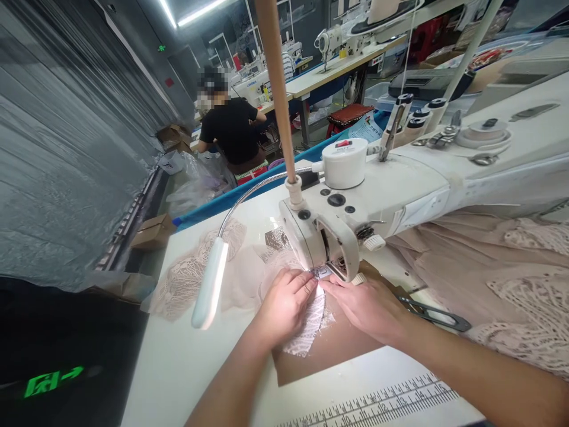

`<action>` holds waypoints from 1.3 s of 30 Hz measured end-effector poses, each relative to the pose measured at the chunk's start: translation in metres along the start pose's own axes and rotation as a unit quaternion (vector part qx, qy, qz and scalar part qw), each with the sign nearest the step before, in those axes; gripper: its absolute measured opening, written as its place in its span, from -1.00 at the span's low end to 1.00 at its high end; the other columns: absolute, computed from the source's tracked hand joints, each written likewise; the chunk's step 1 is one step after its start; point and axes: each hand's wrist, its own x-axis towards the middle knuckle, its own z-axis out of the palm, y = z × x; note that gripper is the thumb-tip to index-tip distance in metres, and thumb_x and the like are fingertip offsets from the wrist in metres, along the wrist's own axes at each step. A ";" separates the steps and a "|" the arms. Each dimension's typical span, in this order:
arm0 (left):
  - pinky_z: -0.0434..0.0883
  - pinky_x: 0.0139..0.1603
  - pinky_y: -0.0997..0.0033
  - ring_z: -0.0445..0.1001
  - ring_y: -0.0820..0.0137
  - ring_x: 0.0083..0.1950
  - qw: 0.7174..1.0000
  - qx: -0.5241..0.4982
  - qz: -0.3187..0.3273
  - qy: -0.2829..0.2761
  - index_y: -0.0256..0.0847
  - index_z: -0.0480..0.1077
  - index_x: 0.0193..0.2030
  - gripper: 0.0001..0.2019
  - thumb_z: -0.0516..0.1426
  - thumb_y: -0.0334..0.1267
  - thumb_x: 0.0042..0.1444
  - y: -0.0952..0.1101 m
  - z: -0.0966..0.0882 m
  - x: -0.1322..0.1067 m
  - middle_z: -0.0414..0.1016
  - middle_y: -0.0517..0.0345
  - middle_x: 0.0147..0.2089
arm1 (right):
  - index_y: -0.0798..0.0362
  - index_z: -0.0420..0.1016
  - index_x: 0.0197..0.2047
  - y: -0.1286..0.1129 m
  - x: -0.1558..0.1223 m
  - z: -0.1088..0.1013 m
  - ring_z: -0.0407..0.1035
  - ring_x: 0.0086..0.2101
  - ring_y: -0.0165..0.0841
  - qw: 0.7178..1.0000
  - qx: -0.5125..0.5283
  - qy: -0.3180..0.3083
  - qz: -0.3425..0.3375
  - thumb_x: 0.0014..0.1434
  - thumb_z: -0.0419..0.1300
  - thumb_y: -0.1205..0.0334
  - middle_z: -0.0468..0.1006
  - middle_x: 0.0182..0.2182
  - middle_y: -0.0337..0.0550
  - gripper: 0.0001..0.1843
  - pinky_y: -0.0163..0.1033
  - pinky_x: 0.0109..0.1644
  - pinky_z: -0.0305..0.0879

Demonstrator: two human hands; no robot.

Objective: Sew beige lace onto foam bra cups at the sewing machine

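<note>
My left hand [284, 305] lies on a piece of white lace [307, 329], fingers stretched flat and pressing it down in front of the needle area of a white sewing machine [377, 196]. My right hand [367, 305] rests flat on the brownish fabric [338, 350] under the lace, fingertips at the presser foot [326, 271]. The fingertips of both hands almost meet at the foot. More lace and sheer fabric [200, 267] lies behind the machine head to the left.
A gooseneck lamp [210, 284] hangs over the table's left part. Scissors [433, 313] lie right of my right hand. Beige lace cloth [511, 279] is piled on the right. A printed ruler [377, 403] runs along the near edge. Another person [231, 127] sits at a far table.
</note>
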 end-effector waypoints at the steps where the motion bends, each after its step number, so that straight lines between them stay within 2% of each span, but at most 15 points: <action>1: 0.32 0.07 0.00 0.35 0.13 0.05 1.000 -0.001 -0.001 0.001 -0.27 0.27 0.15 -0.60 -0.03 -0.45 0.16 0.000 -0.001 0.000 0.42 -0.13 0.10 | 0.03 0.49 -0.07 0.000 0.000 -0.001 0.38 -0.26 -0.29 1.000 0.001 -0.004 -0.001 0.18 -0.07 0.48 0.53 -0.24 -0.09 -0.61 -0.23 -0.26 0.20; 6: 0.32 0.06 0.00 0.36 0.14 0.03 1.000 0.004 -0.018 0.015 -0.26 0.29 0.14 -0.64 -0.02 -0.34 0.22 0.000 -0.004 0.001 0.44 -0.13 0.06 | 0.01 0.49 -0.03 -0.002 0.002 -0.002 0.37 -0.27 -0.30 1.000 -0.017 -0.007 0.003 0.19 -0.08 0.46 0.54 -0.24 -0.10 -0.59 -0.25 -0.30 0.21; 10: 0.30 0.10 -0.05 0.35 0.12 0.07 0.999 0.015 -0.041 0.003 -0.25 0.29 0.16 -0.63 -0.01 -0.26 0.23 0.001 -0.005 0.000 0.42 -0.14 0.09 | 0.03 0.51 -0.05 -0.002 0.003 -0.002 0.38 -0.32 -0.30 1.000 -0.023 0.006 0.008 0.11 -0.04 0.49 0.55 -0.25 -0.09 -0.56 -0.24 -0.37 0.20; 15: 0.21 0.16 -0.18 0.27 0.00 0.18 0.998 0.022 -0.060 -0.015 -0.25 0.24 0.21 -0.54 0.04 -0.15 0.19 -0.001 -0.006 -0.008 0.31 -0.20 0.21 | 0.03 0.51 -0.05 -0.001 0.002 -0.009 0.39 -0.30 -0.29 1.000 -0.007 0.001 -0.008 0.15 -0.07 0.45 0.56 -0.26 -0.11 -0.57 -0.24 -0.30 0.23; 18: 0.22 0.15 -0.16 0.24 -0.02 0.21 0.998 -0.002 -0.055 -0.003 -0.21 0.25 0.19 -0.51 0.08 -0.07 0.15 0.001 -0.010 -0.013 0.28 -0.20 0.23 | 0.03 0.52 -0.08 0.000 0.000 -0.012 0.38 -0.31 -0.31 1.000 0.007 0.003 -0.010 0.17 -0.07 0.45 0.55 -0.30 -0.11 -0.59 -0.25 -0.29 0.21; 20: 0.28 0.10 -0.05 0.29 0.03 0.16 0.998 -0.030 -0.044 0.019 -0.20 0.26 0.17 -0.51 0.10 -0.07 0.13 0.004 -0.014 -0.015 0.32 -0.19 0.17 | 0.05 0.52 -0.10 0.001 -0.001 -0.012 0.36 -0.36 -0.32 1.000 0.010 0.008 -0.010 0.17 -0.08 0.46 0.54 -0.36 -0.12 -0.60 -0.25 -0.32 0.18; 22: 0.36 -0.02 0.08 0.37 0.12 0.02 0.998 -0.045 -0.045 0.028 -0.21 0.30 0.11 -0.56 0.12 -0.09 0.12 0.008 -0.016 -0.016 0.40 -0.14 0.04 | 0.05 0.52 -0.14 0.001 -0.002 -0.011 0.34 -0.39 -0.32 1.000 0.013 0.017 -0.015 0.18 -0.09 0.46 0.53 -0.38 -0.12 -0.62 -0.26 -0.34 0.15; 26: 0.36 -0.29 0.26 0.40 0.28 -0.29 0.997 -0.007 -0.071 0.001 -0.21 0.41 -0.24 -0.82 0.07 -0.16 0.17 0.014 -0.013 -0.017 0.43 0.03 -0.31 | 0.05 0.52 -0.19 0.001 -0.002 -0.012 0.28 -0.43 -0.33 0.999 0.015 0.027 -0.029 0.21 -0.09 0.45 0.50 -0.43 -0.15 -0.64 -0.26 -0.36 0.09; 28: 0.33 -0.34 0.31 0.39 0.33 -0.36 0.997 -0.002 -0.072 0.012 -0.20 0.39 -0.36 -0.79 0.01 -0.23 0.23 0.014 -0.009 -0.016 0.42 0.07 -0.40 | 0.05 0.52 -0.20 0.001 -0.003 -0.013 0.24 -0.47 -0.35 0.999 0.019 0.020 -0.036 0.21 -0.10 0.45 0.46 -0.47 -0.17 -0.64 -0.26 -0.38 0.05; 31: 0.34 -0.34 0.37 0.40 0.36 -0.36 0.996 -0.034 -0.077 0.029 -0.20 0.37 -0.38 -0.77 -0.03 -0.28 0.25 0.011 -0.007 -0.015 0.43 0.09 -0.42 | 0.04 0.51 -0.18 0.001 -0.003 -0.014 0.18 -0.50 -0.38 0.999 0.028 0.011 -0.044 0.22 -0.11 0.46 0.42 -0.48 -0.19 -0.63 -0.27 -0.40 0.02; 39: 0.35 -0.34 0.36 0.38 0.36 -0.36 0.992 -0.088 -0.089 -0.013 -0.19 0.35 -0.36 -0.80 -0.04 -0.32 0.22 0.009 -0.018 -0.014 0.42 0.11 -0.42 | 0.01 0.51 -0.10 0.000 -0.004 -0.017 0.09 -0.52 -0.41 0.997 0.031 -0.006 -0.066 0.23 -0.08 0.46 0.34 -0.44 -0.21 -0.62 -0.27 -0.45 -0.06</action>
